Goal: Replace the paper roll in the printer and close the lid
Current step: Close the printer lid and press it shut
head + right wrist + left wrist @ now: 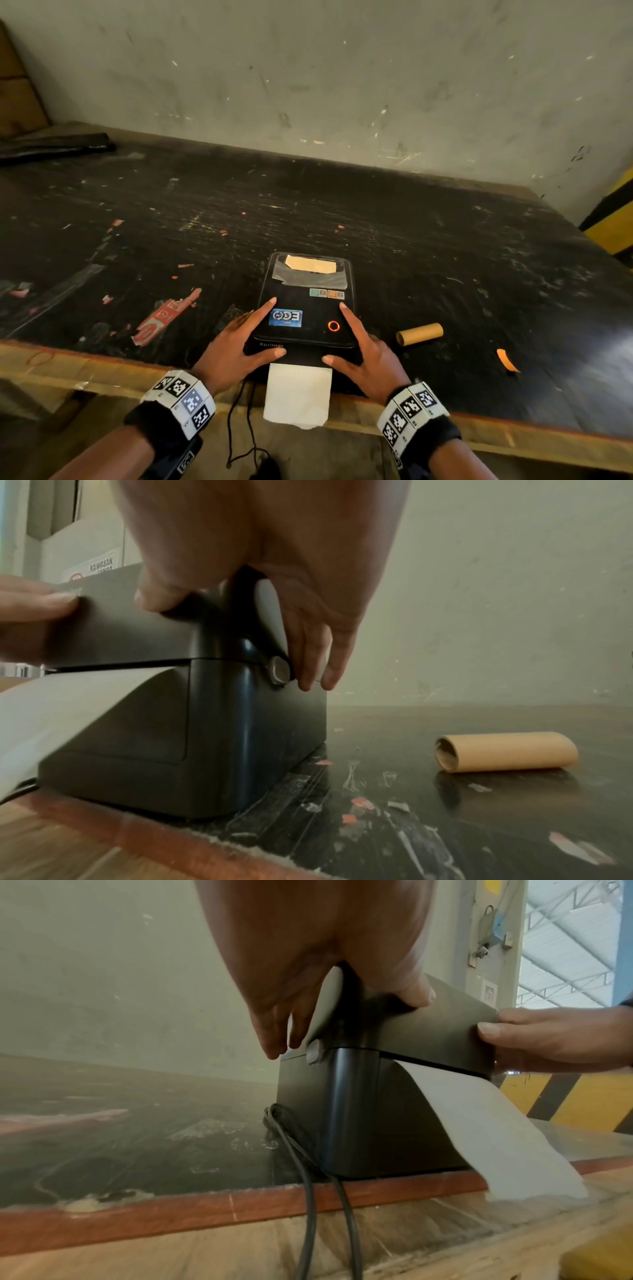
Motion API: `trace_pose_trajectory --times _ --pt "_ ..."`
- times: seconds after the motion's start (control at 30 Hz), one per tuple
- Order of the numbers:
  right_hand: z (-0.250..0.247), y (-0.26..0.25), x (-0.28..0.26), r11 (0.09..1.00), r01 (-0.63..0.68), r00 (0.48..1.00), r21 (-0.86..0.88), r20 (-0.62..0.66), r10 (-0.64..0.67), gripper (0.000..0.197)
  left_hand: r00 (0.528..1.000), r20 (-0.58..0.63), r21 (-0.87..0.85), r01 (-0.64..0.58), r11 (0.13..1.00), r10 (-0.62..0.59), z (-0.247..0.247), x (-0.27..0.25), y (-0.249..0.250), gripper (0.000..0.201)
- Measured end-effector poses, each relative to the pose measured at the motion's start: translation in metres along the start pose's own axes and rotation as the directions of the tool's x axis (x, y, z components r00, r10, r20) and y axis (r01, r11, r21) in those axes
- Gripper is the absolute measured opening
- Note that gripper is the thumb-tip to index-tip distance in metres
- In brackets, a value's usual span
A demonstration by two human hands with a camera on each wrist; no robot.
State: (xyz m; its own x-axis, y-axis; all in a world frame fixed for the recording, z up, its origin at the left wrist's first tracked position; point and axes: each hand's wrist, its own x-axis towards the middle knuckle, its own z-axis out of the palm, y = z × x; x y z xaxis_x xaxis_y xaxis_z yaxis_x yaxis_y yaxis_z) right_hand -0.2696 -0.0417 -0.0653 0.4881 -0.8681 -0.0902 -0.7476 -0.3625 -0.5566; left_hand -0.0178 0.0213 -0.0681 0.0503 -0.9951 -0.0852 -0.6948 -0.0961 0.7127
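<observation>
Left hand [230,346] and right hand [370,353], fingers spread flat, press the shut lid [305,308] of the printer [377,1110] at the bench's [342,212] near edge — white paper [297,394] overhanging it, empty cardboard core [419,333] just right.

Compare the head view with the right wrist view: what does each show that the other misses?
Only the head view shows the lid's top with its blue sticker and glowing red ring, and the paper's free end hanging over the table edge. Only the right wrist view shows the grey side latch button by the right hand's fingertips and the lid seam apparently shut. Both show the printer, both hands on it, the paper, and the empty cardboard core.
</observation>
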Motion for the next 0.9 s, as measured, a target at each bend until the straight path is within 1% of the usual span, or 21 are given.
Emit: trace_pose_trajectory --times 0.3,0.47,0.9 --pt "0.002 0.002 0.001 1.000 0.002 1.000 -0.028 -0.006 -0.002 0.093 1.000 -0.019 0.028 -0.002 1.000 0.003 0.002 -0.003 0.005 0.089" --pt "0.002 0.002 -0.001 1.000 0.016 1.000 -0.003 -0.026 -0.017 0.093 1.000 -0.018 0.036 0.015 0.999 -0.014 0.002 -0.003 0.007 0.090" --pt "0.003 0.004 -0.001 0.998 0.021 0.999 0.057 -0.026 -0.020 0.092 1.000 -0.020 -0.013 0.012 1.000 -0.012 0.002 -0.007 0.013 0.088"
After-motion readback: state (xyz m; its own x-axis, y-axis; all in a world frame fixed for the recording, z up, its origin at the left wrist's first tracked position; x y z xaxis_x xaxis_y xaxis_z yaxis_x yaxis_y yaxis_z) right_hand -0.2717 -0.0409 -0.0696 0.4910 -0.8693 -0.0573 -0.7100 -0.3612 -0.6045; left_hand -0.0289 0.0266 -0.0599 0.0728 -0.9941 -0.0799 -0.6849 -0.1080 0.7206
